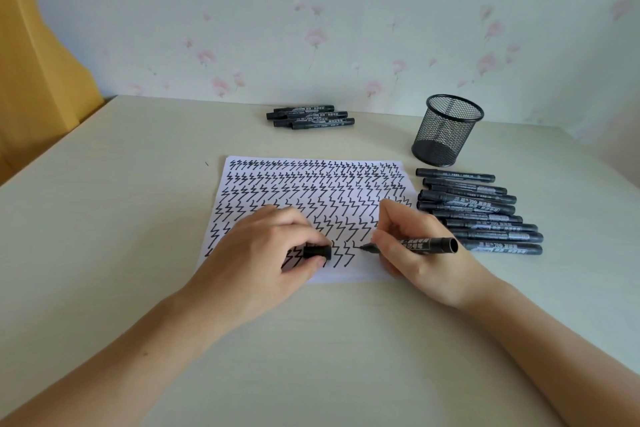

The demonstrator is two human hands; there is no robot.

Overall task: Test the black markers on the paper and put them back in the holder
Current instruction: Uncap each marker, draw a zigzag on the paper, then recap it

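A white paper [360,270] covered with rows of black zigzag marks lies mid-table. My right hand [419,253] grips an uncapped black marker [426,245], its tip touching the paper's bottom row. My left hand [263,253] rests on the paper and pinches the marker's black cap [317,251]. A black mesh holder [446,130] stands upright behind the paper's right corner and looks empty. Several capped black markers [481,215] lie in a row right of the paper. A smaller group of markers [310,117] lies near the wall.
The pale table [121,218] ends at a left edge beside a yellow curtain [38,62]. Floral wallpaper [346,28] backs the table. The row of markers lies close to my right wrist.
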